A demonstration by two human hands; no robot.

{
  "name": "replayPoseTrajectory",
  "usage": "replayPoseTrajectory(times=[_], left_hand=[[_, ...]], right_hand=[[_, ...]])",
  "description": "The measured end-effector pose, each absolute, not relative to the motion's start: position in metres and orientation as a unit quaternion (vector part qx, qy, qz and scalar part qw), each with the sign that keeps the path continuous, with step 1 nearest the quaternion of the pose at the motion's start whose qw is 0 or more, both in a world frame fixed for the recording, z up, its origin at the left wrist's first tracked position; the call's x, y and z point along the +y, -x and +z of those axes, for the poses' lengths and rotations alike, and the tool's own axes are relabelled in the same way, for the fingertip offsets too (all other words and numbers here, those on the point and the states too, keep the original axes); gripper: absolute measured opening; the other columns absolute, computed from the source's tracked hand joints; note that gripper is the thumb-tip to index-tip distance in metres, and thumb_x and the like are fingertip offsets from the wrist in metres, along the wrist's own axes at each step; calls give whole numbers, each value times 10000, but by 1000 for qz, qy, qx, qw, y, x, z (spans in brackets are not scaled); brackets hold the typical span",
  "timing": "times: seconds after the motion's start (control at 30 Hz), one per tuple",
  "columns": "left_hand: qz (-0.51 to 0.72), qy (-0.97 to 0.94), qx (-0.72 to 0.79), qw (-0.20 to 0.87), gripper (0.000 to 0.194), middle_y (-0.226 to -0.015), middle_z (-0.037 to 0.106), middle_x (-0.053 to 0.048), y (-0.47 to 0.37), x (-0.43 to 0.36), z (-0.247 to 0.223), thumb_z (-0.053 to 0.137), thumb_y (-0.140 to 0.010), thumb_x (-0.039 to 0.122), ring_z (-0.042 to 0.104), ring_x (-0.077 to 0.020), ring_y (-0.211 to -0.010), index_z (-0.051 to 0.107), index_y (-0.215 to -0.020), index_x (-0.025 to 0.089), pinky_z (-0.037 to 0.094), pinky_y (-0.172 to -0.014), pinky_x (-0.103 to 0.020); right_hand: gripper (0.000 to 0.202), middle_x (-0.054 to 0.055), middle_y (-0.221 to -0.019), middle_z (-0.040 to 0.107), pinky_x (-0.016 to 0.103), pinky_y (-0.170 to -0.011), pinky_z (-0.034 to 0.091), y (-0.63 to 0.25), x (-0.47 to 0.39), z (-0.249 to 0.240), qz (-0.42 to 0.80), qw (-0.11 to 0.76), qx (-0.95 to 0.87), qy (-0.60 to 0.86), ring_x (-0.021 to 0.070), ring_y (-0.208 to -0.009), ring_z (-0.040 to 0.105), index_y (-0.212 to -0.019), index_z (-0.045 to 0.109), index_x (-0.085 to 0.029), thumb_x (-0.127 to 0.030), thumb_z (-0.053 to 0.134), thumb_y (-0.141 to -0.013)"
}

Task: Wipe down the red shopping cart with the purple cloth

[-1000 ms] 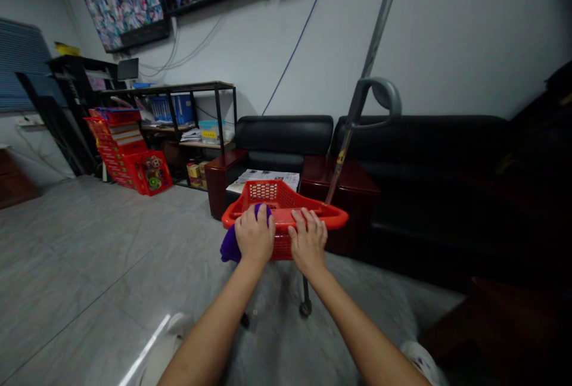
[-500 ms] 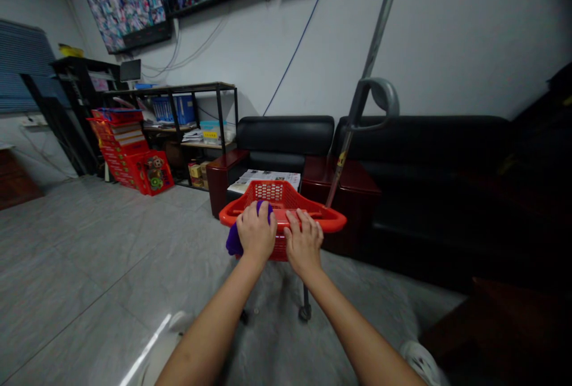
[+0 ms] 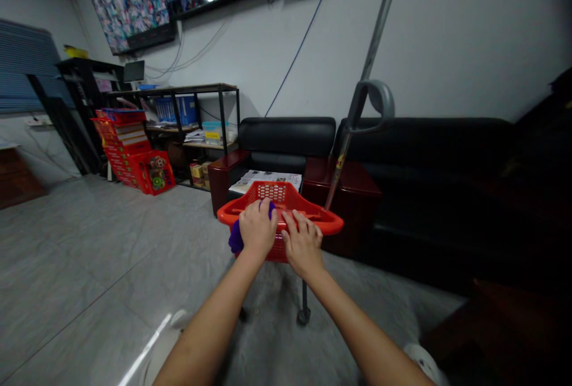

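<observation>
A red plastic basket cart [image 3: 226, 213] with a perforated wall stands in front of me on a thin leg with a caster. My left hand [image 3: 258, 228] is closed round a purple cloth [image 3: 236, 238] and presses it on the near rim, left of the middle. Part of the cloth hangs down beside the hand. Beside it, my right hand [image 3: 302, 243] lies on the same rim with its fingers stretched forward and slightly apart, holding nothing. A grey pole [image 3: 358, 106] with a looped handle slants up from the basket's right side; its lower end is hidden.
Behind the cart are a black sofa [image 3: 286, 136] with dark red wooden armrests and newspapers [image 3: 268, 179]. At the left stand stacked red boxes [image 3: 123, 153] and a metal-framed shelf [image 3: 196, 89]. Grey tiled floor [image 3: 89, 267] extends left. Screens [image 3: 129, 5] hang on the wall.
The left hand and cloth have shifted slightly on the rim. The right hand's fingers have moved a little to the left. The whole view has shifted slightly.
</observation>
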State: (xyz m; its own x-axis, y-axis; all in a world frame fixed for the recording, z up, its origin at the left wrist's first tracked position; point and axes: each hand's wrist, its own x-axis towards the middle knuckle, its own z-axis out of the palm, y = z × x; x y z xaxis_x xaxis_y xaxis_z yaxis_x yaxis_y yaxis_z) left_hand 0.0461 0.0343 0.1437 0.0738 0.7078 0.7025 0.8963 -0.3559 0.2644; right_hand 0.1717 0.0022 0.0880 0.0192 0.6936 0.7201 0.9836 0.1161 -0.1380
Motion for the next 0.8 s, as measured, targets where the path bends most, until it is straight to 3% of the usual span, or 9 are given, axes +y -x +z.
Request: replayPoseTrajectory(times=[0.2, 0.47, 0.63, 0.8], left_hand=[[-369, 772, -508, 98, 328, -1139, 685, -91, -33, 37, 149, 460, -963, 337, 622, -209, -1070, 563, -1237, 189, 457, -914, -342], [-418, 698, -570, 116, 324, -1163, 679, -126, -37, 35, 141, 473, -947, 307, 625, -249, -1063, 589, -1211, 160, 469, -921, -402], [-380, 774, -486, 141, 343, -1226, 649, -117, -71, 27, 141, 504, -936, 352, 600, -256, -1110, 585, -1230, 194, 458, -940, -412], [-367, 801, -462, 107, 363, -1221, 659, -92, -43, 37, 146, 508, -935, 356, 610, -218, -1111, 558, -1264, 211, 456, -957, -376]], right_hand=[[473, 75, -1480, 457, 418, -1076, 298, -199, -1, 85, -212, 327, -697, 602, 224, -1305, 419, -1440, 438, -271, -332, 360, -978], [415, 63, -1391, 511, 480, -1108, 258, -214, 0, 73, -239, 389, -613, 645, 248, -1290, 387, -1342, 550, -288, -340, 356, -979], [408, 67, -1360, 539, 477, -1104, 253, -205, 0, 76, -238, 372, -626, 643, 255, -1258, 397, -1323, 570, -274, -368, 365, -983], [407, 75, -1286, 584, 450, -1091, 258, -212, -2, 78, -243, 359, -646, 629, 246, -1212, 430, -1325, 567, -263, -367, 409, -965]])
